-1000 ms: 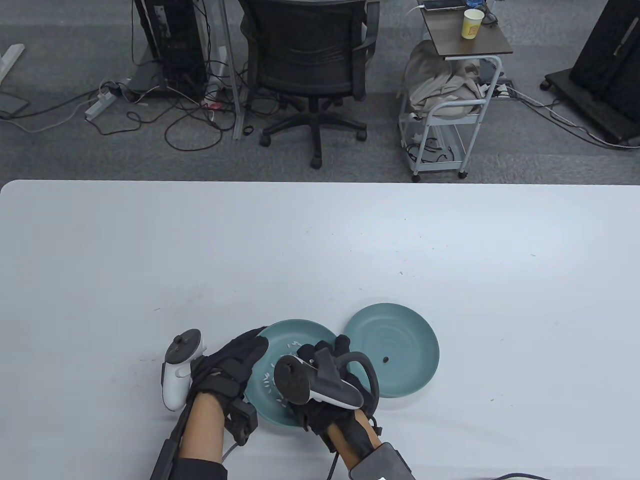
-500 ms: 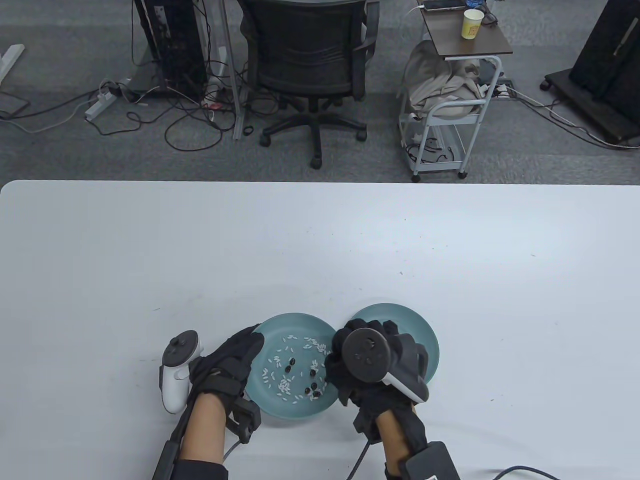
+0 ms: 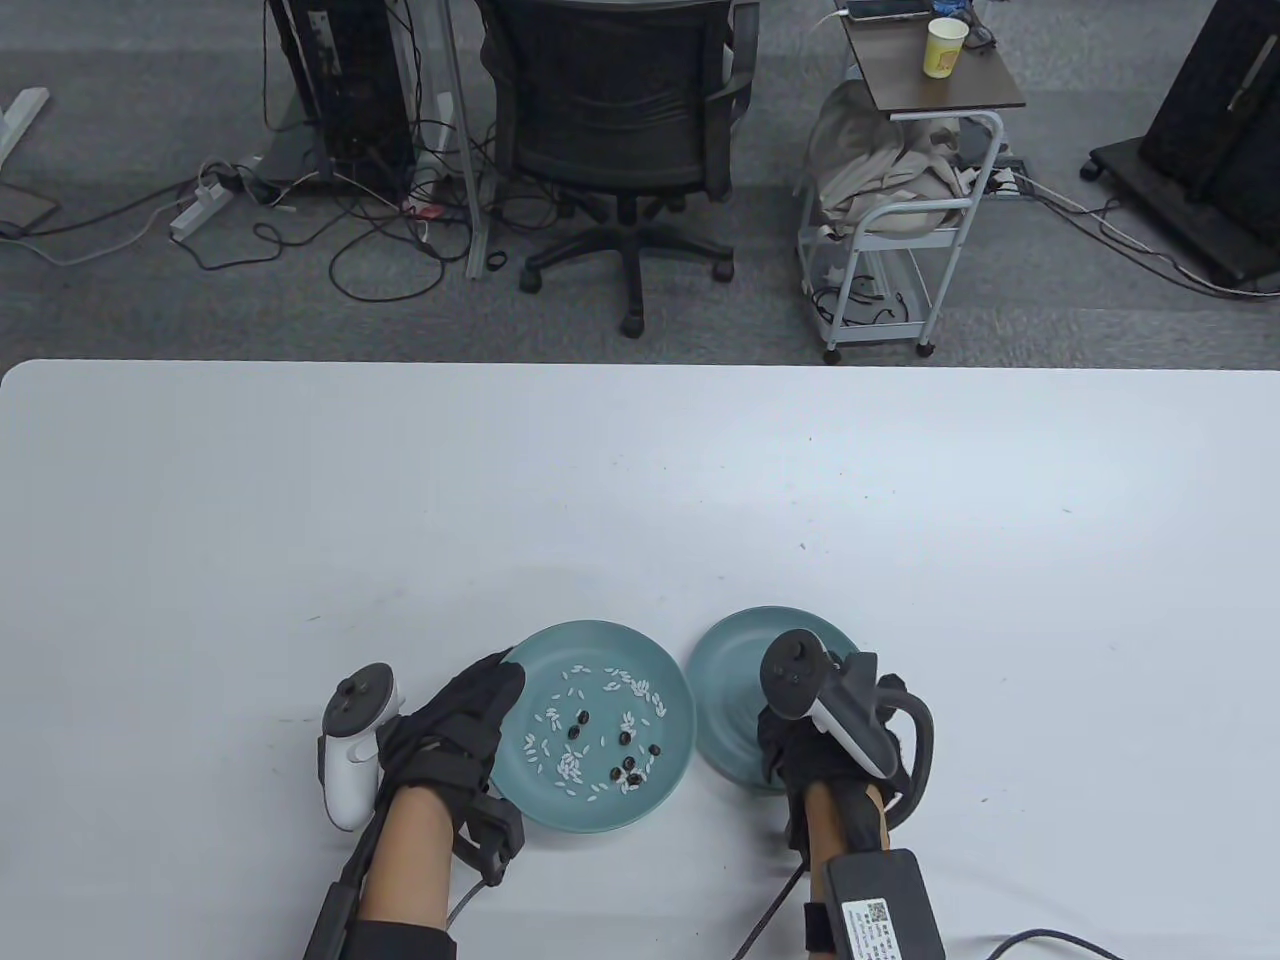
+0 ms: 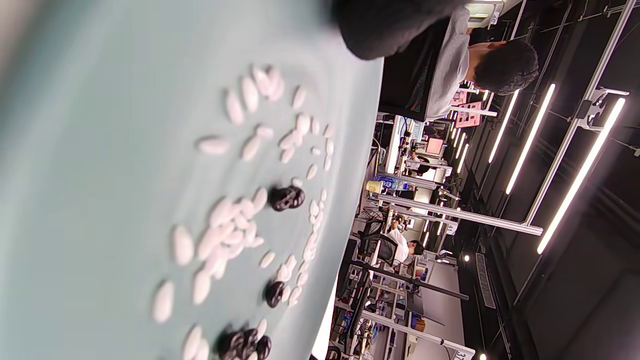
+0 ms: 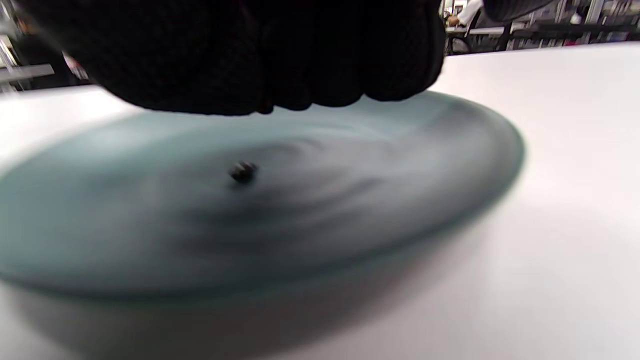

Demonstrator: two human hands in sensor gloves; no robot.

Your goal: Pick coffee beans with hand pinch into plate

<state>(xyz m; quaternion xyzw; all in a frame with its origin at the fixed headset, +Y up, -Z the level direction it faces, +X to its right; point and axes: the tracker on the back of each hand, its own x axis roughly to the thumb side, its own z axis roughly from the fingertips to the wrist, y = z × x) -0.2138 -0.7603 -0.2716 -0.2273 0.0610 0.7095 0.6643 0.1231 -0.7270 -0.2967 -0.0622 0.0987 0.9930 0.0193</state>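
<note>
The left teal plate [image 3: 672, 700] holds several dark coffee beans [image 3: 628, 772] mixed among white grains [image 3: 567, 767]; both show close up in the left wrist view, the beans [image 4: 286, 198] and the grains [image 4: 227, 235]. My left hand [image 3: 492, 692] rests with its fingers against that plate's left rim. The right teal plate [image 3: 725, 665] has one bean [image 5: 243, 171] lying in it. My right hand [image 3: 790, 752] hovers low over this plate. Its fingertips [image 5: 260, 75] are bunched together, and a small brown bit shows between them.
Both plates sit near the table's front edge [image 3: 620, 900], almost touching. The rest of the white table [image 3: 640, 480] stretches away behind them. A cable [image 3: 1040, 940] lies at the front right. An office chair [image 3: 620, 130] and a cart [image 3: 900, 200] stand beyond the far edge.
My right hand has left the left plate and moved right, over the right plate. The left plate's beans and grains are uncovered. The left plate has shifted slightly away from me.
</note>
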